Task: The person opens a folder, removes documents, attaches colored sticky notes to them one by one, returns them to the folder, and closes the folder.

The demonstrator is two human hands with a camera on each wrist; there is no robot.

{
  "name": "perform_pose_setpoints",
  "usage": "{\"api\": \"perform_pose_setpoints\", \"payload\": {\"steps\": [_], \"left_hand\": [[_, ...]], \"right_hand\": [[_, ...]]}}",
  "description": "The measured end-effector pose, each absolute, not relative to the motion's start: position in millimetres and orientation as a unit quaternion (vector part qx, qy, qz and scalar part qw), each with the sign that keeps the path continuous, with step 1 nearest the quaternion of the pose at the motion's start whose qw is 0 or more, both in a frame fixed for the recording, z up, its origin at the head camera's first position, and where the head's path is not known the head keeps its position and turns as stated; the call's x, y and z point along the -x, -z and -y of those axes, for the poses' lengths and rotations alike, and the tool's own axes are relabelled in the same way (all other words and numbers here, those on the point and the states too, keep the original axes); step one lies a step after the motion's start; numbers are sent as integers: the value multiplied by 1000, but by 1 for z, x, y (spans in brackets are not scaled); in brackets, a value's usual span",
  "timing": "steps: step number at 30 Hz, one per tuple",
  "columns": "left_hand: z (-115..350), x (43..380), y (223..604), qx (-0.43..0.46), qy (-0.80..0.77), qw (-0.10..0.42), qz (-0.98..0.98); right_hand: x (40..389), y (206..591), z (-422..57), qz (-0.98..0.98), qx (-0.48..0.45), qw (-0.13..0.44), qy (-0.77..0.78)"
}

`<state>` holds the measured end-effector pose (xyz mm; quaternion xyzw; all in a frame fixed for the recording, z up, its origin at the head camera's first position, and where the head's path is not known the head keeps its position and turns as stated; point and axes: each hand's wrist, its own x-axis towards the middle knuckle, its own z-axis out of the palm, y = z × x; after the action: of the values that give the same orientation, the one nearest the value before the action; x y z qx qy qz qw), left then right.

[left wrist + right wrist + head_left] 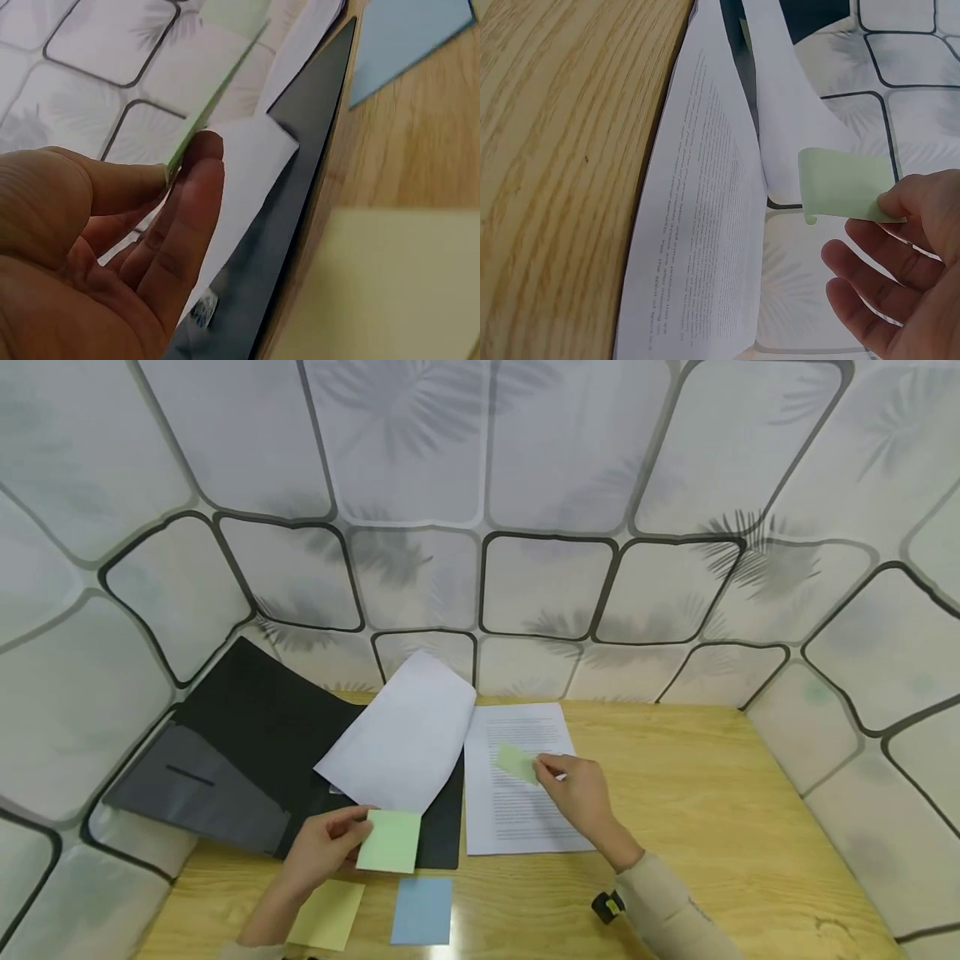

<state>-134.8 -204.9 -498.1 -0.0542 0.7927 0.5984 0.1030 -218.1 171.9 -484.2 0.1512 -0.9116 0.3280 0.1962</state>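
Observation:
My left hand point(324, 846) pinches a pad of green sticky notes point(389, 841) by its left edge, thumb on one face and fingers behind. Edge-on in the left wrist view, the pad point(217, 91) shows some thickness. With thumb and fingertip, my right hand point(580, 790) pinches a single green sticky note point(516, 762) by one end. That note hangs over a printed sheet stack point(525, 827); in the right wrist view its far end point(807, 184) curls. White pages point(408, 735), folded over to the left, lie on an open black folder point(277, 735).
Near the front edge of the wooden table point(675, 777) lie a yellow sticky pad point(330, 914) and a blue sticky pad point(422, 912). The folder's raised grey pocket flap point(202, 785) leans by the left wall. A patterned curtain point(547, 585) surrounds the table's back and sides.

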Motion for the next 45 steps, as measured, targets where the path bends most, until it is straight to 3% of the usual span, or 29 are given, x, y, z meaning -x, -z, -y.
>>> {"api": "perform_pose_setpoints", "payload": {"steps": [5,11,21,30,45], "left_hand": [[243,110,500,111,-565,76,-814],[293,87,499,159,-497,96,-848],[341,75,509,157,-387,104,-902],[346,76,517,130,-334,76,-931],[332,71,495,135,-254,39,-957]], "right_hand": [[219,485,-176,914,-151,196,-321],[221,486,-179,915,-159,189,-319],[224,488,-183,921,-153,181,-310],[225,488,-187,922,-145,174,-314],[225,490,-188,921,-144,172,-318]]}}
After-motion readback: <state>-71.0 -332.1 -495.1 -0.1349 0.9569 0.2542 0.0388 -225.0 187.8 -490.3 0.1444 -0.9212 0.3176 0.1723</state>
